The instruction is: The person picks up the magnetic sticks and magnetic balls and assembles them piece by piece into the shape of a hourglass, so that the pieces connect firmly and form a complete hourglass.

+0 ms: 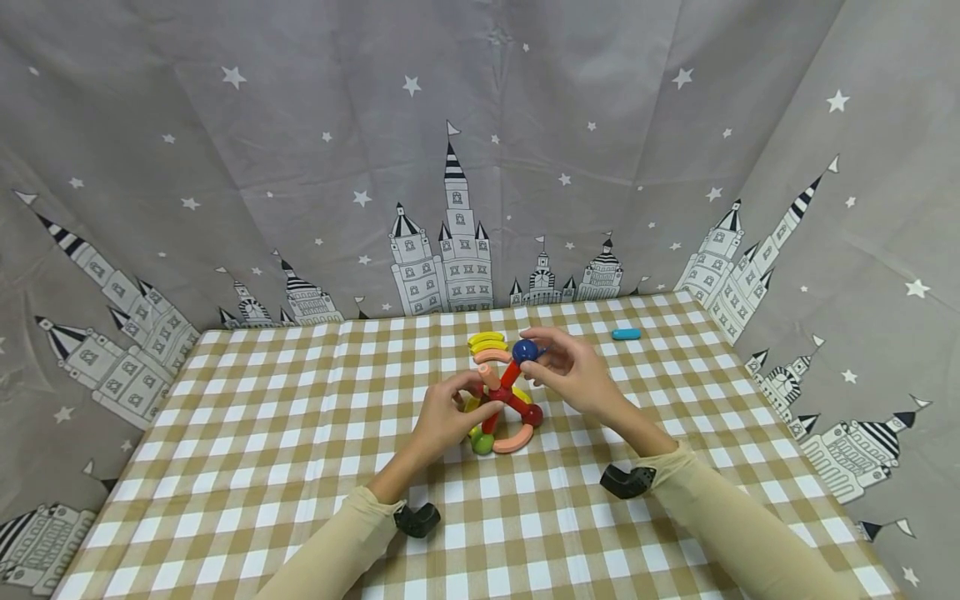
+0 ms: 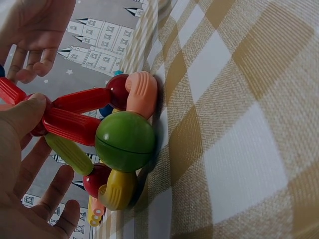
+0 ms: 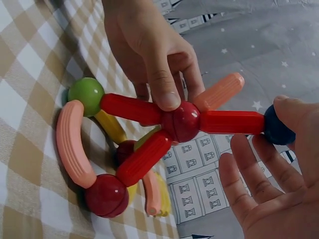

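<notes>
A ball-and-stick construction toy stands on the table, with curved sticks joining balls round its base and straight sticks rising to a red centre ball (image 3: 181,122). My left hand (image 1: 444,418) grips that centre ball, its thumb pressed on it. Two sticks stick out beyond the centre: an orange stick (image 3: 219,91) with a bare end, and a red stick (image 3: 232,122) tipped by a blue ball (image 1: 524,351). My right hand (image 1: 576,372) pinches the blue ball; its other fingers are spread. At the base sit a green ball (image 2: 125,141) and a red ball (image 3: 107,195).
Behind the toy lie several loose curved sticks, yellow sticks (image 1: 487,341) and an orange stick (image 1: 492,356). A blue stick (image 1: 626,334) lies at the back right. The checked tablecloth (image 1: 262,433) covers the table, and a grey castle-print curtain (image 1: 300,150) hangs behind.
</notes>
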### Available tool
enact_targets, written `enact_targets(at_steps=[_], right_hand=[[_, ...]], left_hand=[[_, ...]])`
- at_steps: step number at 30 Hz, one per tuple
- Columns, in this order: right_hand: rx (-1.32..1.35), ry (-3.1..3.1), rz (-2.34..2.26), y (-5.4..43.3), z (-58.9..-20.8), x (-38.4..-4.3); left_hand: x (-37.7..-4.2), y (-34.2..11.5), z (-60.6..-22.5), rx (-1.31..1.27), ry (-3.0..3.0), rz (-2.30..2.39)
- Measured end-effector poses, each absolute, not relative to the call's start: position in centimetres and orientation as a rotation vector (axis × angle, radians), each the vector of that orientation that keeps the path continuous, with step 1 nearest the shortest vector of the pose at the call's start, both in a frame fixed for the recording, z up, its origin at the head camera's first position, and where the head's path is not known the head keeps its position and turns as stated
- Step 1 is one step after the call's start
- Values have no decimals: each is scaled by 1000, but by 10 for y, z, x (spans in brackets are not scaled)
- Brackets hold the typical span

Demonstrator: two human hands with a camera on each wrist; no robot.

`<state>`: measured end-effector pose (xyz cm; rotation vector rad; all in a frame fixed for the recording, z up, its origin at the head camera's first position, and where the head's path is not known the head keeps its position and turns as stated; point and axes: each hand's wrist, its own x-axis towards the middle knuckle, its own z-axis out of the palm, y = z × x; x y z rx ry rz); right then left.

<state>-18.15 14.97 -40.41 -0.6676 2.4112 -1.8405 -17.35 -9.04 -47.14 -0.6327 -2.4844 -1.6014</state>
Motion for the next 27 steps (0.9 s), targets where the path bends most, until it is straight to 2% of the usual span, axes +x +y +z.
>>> enact_targets(at_steps=[11,27], right_hand=[[-532,2317,-1943,141,-422,-180],[-575,2526,-1768,134,-432,-176]], left_hand=[[-172,-91,-470,-624,-2492,-1608],[-173,-89,-469,-608,-2488,-1638]])
